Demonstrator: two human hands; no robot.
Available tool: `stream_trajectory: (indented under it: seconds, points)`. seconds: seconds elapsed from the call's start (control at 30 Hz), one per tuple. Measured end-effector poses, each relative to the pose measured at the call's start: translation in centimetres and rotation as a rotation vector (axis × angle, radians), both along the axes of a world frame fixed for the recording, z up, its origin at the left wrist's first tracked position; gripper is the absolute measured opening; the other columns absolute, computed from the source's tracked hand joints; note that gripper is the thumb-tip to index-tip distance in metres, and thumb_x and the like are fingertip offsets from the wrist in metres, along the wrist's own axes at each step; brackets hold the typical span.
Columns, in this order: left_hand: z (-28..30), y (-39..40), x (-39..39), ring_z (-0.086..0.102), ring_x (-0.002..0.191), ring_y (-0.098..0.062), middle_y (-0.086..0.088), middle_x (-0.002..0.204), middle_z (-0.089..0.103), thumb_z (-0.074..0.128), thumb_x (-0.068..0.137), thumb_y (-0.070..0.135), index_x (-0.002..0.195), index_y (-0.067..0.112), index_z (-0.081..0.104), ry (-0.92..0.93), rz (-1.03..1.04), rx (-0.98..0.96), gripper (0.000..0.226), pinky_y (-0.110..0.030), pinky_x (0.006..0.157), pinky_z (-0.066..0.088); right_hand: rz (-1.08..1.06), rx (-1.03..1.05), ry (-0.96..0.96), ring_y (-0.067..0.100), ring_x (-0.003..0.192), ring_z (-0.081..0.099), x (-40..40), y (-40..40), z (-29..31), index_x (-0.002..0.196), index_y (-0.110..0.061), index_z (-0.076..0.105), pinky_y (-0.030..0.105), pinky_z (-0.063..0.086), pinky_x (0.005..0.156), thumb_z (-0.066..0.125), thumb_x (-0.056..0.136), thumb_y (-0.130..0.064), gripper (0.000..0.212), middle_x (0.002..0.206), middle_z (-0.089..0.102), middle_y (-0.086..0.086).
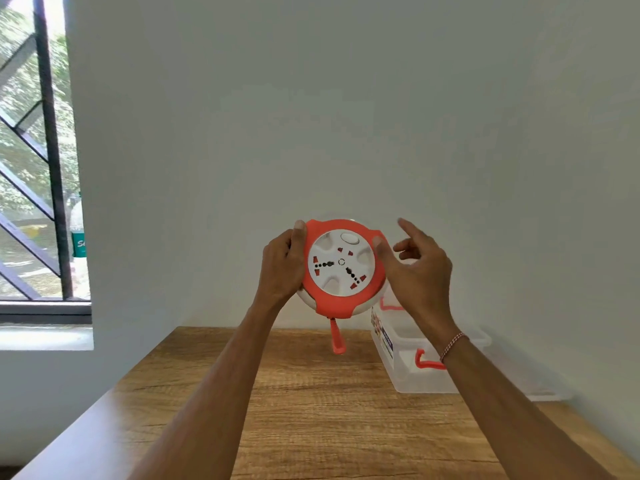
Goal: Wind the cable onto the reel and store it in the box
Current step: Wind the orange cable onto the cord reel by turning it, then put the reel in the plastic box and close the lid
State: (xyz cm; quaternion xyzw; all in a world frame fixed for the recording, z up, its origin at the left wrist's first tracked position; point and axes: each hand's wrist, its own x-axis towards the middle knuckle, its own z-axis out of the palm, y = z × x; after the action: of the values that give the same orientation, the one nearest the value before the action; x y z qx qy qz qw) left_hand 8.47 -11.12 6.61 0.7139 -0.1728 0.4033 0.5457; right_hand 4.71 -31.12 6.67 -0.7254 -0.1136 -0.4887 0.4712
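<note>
Centre frame, grip: my left hand [282, 263] clamps the cable reel [341, 268] by its rim, raised above the table; right hand [417, 268] open, thumb touching the orange ring.
Winding: I'd steady left, turn right; plug end [337, 336] dangles.
Room: clear storage box [408, 362] lower right, open, near the table [311, 410] back edge.

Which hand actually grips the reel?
The left hand, wrapped round the reel's left rim; the right hand only touches with its thumb, fingers spread.
</note>
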Motion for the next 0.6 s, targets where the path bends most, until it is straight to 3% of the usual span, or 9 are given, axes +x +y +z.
stream_trajectory:
  seconds: [0.07,0.13,0.23,0.33,0.43,0.5,0.6]
  points:
    - [-0.4,-0.7,-0.1,0.063,0.063,-0.025,-0.027,0.078,0.067,0.033,0.106,0.047,0.086,-0.009,0.06,0.035,-0.042,-0.035,0.066,-0.036,0.064,0.052,0.226,0.257,0.259,0.005,0.082,0.067,-0.1,-0.4,-0.2,0.127,-0.028,0.056,0.022,0.057,0.064,0.071,0.069,-0.068,0.072,0.099,0.068,-0.008]
    - [-0.8,-1.5,-0.1,0.063,0.066,-0.027,-0.03,0.082,0.068,0.032,0.106,0.048,0.09,-0.01,0.061,0.08,-0.091,-0.082,0.067,-0.037,0.066,0.052,0.506,0.417,0.45,0.016,0.084,0.073,-0.4,-0.6,-0.9,0.12,-0.02,0.06,0.041,0.062,0.071,0.078,0.064,-0.063,0.073,0.101,0.074,0.002]
    - [-1.4,-3.7,-0.3,0.069,0.066,-0.03,-0.025,0.082,0.071,0.031,0.106,0.051,0.092,-0.007,0.065,0.13,-0.154,-0.143,0.068,-0.037,0.066,0.056,0.745,0.521,0.482,0.027,0.092,0.073,-0.9,-0.4,-2.5,0.112,-0.019,0.07,0.047,0.059,0.076,0.088,0.064,-0.047,0.058,0.103,0.075,0.007]
    - [-1.8,-5.8,-0.8,0.073,0.067,-0.024,-0.011,0.076,0.075,0.031,0.105,0.052,0.089,0.003,0.069,0.151,-0.195,-0.175,0.064,-0.027,0.06,0.059,0.746,0.717,0.418,0.028,0.089,0.073,-1.3,-0.9,-2.9,0.106,-0.02,0.073,0.05,0.059,0.073,0.093,0.059,-0.031,0.052,0.1,0.076,0.008]
    - [-2.0,-6.7,-1.1,0.065,0.048,-0.011,0.003,0.054,0.066,0.024,0.104,0.055,0.07,0.018,0.064,0.191,-0.328,-0.129,0.064,-0.019,0.044,0.049,0.677,0.776,0.398,0.028,0.087,0.074,-1.6,-2.5,-2.9,0.107,-0.019,0.072,0.051,0.06,0.072,0.094,0.058,-0.028,0.054,0.098,0.076,0.008]
    - [-1.9,-7.1,-1.1,0.06,0.042,-0.014,0.001,0.05,0.063,0.019,0.103,0.06,0.069,0.016,0.061,0.246,-0.389,-0.113,0.07,-0.022,0.039,0.045,0.641,0.797,0.385,0.028,0.087,0.074,-1.9,-3.6,-3.0,0.106,-0.02,0.072,0.053,0.059,0.073,0.094,0.058,-0.032,0.054,0.097,0.076,0.007]
    - [-2.4,-8.5,-0.6,0.059,0.041,-0.018,-0.004,0.052,0.067,0.021,0.104,0.059,0.081,0.01,0.066,0.384,-0.284,-0.036,0.07,-0.022,0.039,0.044,0.564,0.851,0.352,0.025,0.084,0.074,-2.4,-5.3,-2.5,0.104,-0.02,0.072,0.05,0.06,0.071,0.091,0.061,-0.04,0.051,0.093,0.077,0.005]
